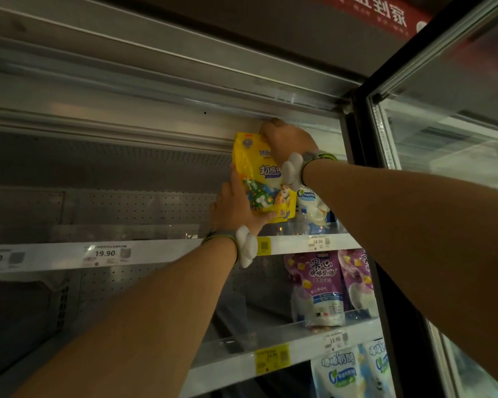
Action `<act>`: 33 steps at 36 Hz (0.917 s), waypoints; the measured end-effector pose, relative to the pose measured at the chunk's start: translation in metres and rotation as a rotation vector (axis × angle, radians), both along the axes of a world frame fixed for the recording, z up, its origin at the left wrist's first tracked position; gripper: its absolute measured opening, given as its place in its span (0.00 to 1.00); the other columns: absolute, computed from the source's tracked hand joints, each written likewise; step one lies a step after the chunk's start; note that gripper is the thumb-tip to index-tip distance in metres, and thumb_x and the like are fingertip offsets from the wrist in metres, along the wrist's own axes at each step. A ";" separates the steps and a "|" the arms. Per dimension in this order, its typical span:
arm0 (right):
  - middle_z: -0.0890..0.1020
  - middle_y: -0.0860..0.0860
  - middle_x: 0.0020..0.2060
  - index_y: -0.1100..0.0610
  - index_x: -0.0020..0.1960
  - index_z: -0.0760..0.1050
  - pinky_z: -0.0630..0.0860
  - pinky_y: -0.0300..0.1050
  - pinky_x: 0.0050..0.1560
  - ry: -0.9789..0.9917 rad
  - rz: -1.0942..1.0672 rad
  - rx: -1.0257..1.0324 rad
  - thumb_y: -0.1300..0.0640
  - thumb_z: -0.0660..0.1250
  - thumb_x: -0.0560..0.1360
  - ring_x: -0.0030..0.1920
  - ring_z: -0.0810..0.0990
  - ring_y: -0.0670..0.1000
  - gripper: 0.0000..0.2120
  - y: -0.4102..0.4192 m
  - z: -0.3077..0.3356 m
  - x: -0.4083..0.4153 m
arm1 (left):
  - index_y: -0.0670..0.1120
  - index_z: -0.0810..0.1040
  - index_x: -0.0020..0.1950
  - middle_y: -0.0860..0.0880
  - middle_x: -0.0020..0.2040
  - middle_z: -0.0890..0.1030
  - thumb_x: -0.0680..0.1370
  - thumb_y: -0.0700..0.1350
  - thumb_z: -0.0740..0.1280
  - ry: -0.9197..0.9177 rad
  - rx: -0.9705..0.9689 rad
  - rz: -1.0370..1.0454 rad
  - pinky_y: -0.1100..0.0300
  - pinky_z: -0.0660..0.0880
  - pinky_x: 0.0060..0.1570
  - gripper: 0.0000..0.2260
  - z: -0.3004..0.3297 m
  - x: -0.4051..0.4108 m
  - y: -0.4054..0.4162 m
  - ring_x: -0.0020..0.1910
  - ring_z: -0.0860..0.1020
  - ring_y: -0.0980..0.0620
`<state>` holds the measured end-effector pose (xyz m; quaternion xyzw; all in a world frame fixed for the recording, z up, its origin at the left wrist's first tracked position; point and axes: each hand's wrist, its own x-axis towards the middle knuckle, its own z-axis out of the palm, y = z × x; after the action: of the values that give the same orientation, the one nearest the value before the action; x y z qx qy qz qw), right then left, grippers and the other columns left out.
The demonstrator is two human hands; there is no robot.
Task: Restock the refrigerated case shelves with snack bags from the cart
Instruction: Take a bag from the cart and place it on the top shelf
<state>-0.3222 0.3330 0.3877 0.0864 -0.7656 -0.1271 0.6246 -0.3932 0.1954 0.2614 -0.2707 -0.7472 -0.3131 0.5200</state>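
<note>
Both arms reach up; left hand point(236, 202) and right hand point(285, 139) curled, gripping

The snack bag point(263, 179) is bright yellow with a blue and white label band, a green tree dotted with yellow and a white cartoon figure. Below it the pouches point(318, 288) are purple with yellow cubes and white bases, and the lowest bags point(338, 372) are white and pale blue with green marks. Shelf edges point(167, 249) are white with yellow tags point(272, 358), and the back panel point(144, 208) is grey with a grid of dark dots
</note>
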 end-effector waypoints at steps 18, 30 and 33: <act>0.73 0.60 0.59 0.60 0.63 0.68 0.71 0.52 0.40 0.002 0.010 -0.013 0.62 0.58 0.78 0.50 0.77 0.65 0.13 0.011 0.000 -0.029 | 0.46 0.41 0.81 0.44 0.71 0.66 0.64 0.68 0.75 0.124 0.003 0.286 0.47 0.68 0.63 0.61 0.001 -0.029 0.016 0.69 0.67 0.43; 0.74 0.60 0.58 0.60 0.64 0.68 0.72 0.52 0.43 -0.060 -0.048 0.001 0.61 0.59 0.79 0.52 0.77 0.64 0.14 0.009 0.000 -0.052 | 0.43 0.45 0.81 0.45 0.74 0.63 0.64 0.69 0.73 0.067 0.040 0.348 0.45 0.64 0.69 0.59 -0.001 -0.049 0.026 0.74 0.62 0.43; 0.74 0.60 0.58 0.61 0.64 0.67 0.71 0.51 0.46 -0.079 -0.077 0.006 0.60 0.58 0.79 0.55 0.77 0.63 0.14 0.007 0.002 -0.053 | 0.41 0.50 0.80 0.43 0.74 0.65 0.65 0.69 0.72 0.062 0.077 0.341 0.44 0.63 0.69 0.56 -0.004 -0.051 0.031 0.74 0.63 0.41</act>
<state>-0.3750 0.3398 0.3897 0.0638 -0.7921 -0.1497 0.5883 -0.4443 0.2269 0.2576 -0.1297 -0.7532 -0.2401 0.5984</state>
